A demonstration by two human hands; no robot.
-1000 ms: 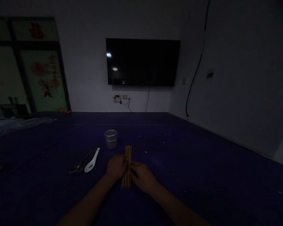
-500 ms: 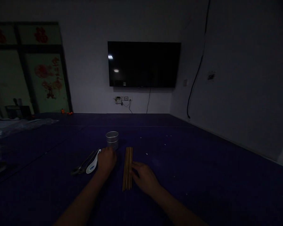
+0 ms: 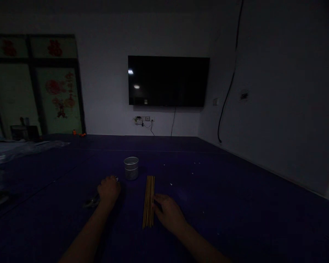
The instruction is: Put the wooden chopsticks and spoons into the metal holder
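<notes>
A row of wooden chopsticks (image 3: 148, 202) lies side by side on the dark blue surface. My right hand (image 3: 170, 213) rests at their right edge, thumb and index fingertips apart and touching the outermost stick. My left hand (image 3: 109, 189) is curled down over a white soup spoon (image 3: 117, 179); only the tip of its handle shows past the fingers. Dim metal cutlery (image 3: 91, 201) lies just left of my left wrist, partly hidden by it. A silvery metal cup (image 3: 131, 170) stands upright beyond my hands, between them.
Small white scraps (image 3: 171, 184) dot the surface to the right. Crumpled clear plastic (image 3: 24, 149) lies at the far left. A television (image 3: 168, 81) hangs on the back wall above sockets (image 3: 145, 119), and a black cable (image 3: 227, 96) runs down the right wall.
My left hand has moved left, from beside the cup onto the white spoon, covering most of it. My right hand stays at the chopsticks. The view has tilted up slightly.
</notes>
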